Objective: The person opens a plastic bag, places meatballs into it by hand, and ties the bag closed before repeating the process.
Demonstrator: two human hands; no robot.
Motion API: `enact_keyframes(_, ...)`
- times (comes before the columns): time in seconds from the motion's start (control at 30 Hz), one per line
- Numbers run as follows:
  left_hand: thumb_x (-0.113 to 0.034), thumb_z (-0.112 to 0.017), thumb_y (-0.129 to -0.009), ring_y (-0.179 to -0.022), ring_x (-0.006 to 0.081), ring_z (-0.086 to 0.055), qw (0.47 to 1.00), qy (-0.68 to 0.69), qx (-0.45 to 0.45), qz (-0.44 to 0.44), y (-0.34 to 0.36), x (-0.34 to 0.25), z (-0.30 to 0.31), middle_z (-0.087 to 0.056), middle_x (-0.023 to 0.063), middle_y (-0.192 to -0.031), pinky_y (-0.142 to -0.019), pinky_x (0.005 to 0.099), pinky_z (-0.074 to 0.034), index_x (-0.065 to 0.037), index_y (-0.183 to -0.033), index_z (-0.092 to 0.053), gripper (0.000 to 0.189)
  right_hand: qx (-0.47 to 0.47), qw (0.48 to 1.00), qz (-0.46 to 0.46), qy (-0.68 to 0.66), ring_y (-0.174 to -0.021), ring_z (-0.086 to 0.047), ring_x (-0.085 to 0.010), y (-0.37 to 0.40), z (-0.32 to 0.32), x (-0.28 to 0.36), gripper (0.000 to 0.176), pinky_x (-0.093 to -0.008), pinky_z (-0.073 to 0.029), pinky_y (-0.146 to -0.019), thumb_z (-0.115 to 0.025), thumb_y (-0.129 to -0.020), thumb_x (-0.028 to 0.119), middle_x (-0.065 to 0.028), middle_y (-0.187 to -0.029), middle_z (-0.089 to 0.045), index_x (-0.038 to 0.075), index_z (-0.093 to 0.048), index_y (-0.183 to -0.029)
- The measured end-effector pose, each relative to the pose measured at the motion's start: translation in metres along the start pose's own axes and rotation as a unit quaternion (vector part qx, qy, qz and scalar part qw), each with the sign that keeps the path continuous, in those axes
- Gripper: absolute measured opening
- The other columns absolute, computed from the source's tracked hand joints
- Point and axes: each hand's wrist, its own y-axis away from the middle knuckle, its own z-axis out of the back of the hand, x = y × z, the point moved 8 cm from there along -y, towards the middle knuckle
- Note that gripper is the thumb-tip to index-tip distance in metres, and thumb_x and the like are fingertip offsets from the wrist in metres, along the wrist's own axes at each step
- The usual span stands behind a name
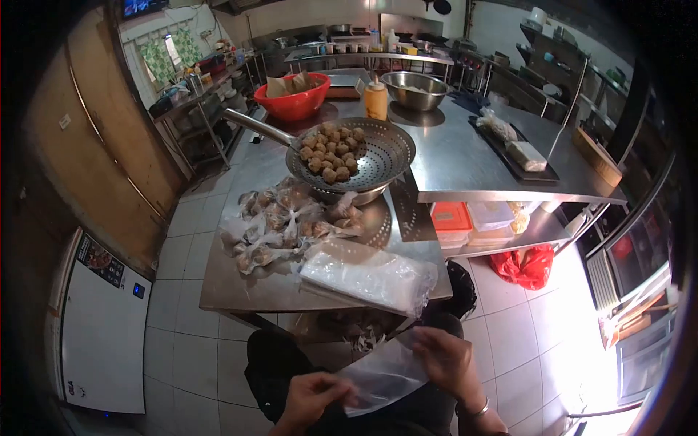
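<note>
Over my lap I hold a clear plastic bag [385, 374] between both hands. My left hand [316, 398] pinches its lower left edge, and my right hand [445, 354] grips its upper right end. Just beyond, on the steel table, lies a stack of clear plastic bags [367, 276]. To its left are several tied bags of meatballs [280, 218]. Behind them a perforated steel strainer [382, 149] with a long handle rests on a metal bowl. Loose brown meatballs [331, 152] fill its left side.
A red basin [294, 102], an orange sauce bottle [375, 100] and a steel bowl [416, 91] stand farther back. On the right table is a black tray [512, 149] with wrapped items. A red bag [523, 267] lies on the floor; a white freezer [102, 330] stands left.
</note>
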Motion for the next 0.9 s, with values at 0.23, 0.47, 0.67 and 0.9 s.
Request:
enact_keyframes(0.23, -0.003, -0.078, -0.090, -0.063, 0.0214, -0.071, 0.982, -0.029, -0.166, -0.091, 0.038, 0.000, 0.072, -0.073, 0.0173, -0.080, -0.056, 0.0338, -0.059, 0.007, -0.085, -0.072, 0.013, -0.089, 0.967, 0.215, 0.107, -0.095, -0.073, -0.0327, -0.081, 0.023, 0.081, 0.032, -0.0373, -0.058, -0.079, -0.078, -0.080, -0.002, -0.0164, -0.104, -0.073, 0.004, -0.071, -0.111)
enact_keyframes(0.47, -0.010, -0.077, -0.094, -0.062, 0.0141, -0.067, 0.959, -0.232, -0.158, -0.032, 0.058, -0.005, 0.050, -0.071, 0.0079, -0.075, -0.054, 0.0292, -0.055, 0.002, -0.089, -0.076, 0.013, 0.035, 0.939, 0.284, 0.188, -0.091, -0.071, -0.0369, -0.312, -0.045, 0.083, 0.036, -0.0446, -0.056, -0.083, -0.075, -0.091, 0.022, -0.0204, -0.107, -0.072, 0.006, -0.068, -0.123)
enact_keyframes(0.67, -0.013, -0.074, -0.093, -0.061, 0.0186, -0.064, 0.946, -0.188, -0.262, -0.005, 0.092, 0.011, 0.052, -0.068, 0.0073, -0.070, -0.060, 0.0334, -0.052, -0.003, -0.090, -0.073, 0.011, 0.271, 0.852, 0.249, 0.373, -0.114, -0.067, -0.0412, -0.397, -0.130, 0.046, 0.073, -0.0463, -0.052, -0.100, -0.079, -0.084, 0.050, -0.0278, -0.121, -0.069, 0.002, -0.059, -0.134)
enact_keyframes(0.9, -0.017, -0.074, -0.093, -0.061, 0.0147, -0.065, 0.947, -0.082, -0.302, 0.071, 0.105, 0.010, 0.073, -0.070, 0.0072, -0.073, -0.054, 0.0313, -0.051, 0.000, -0.095, -0.074, 0.017, 0.268, 0.836, 0.156, 0.452, -0.101, -0.072, -0.0375, -0.410, -0.146, 0.002, 0.063, -0.0440, -0.056, -0.089, -0.082, -0.079, 0.046, -0.0220, -0.110, -0.075, 0.002, -0.068, -0.122)
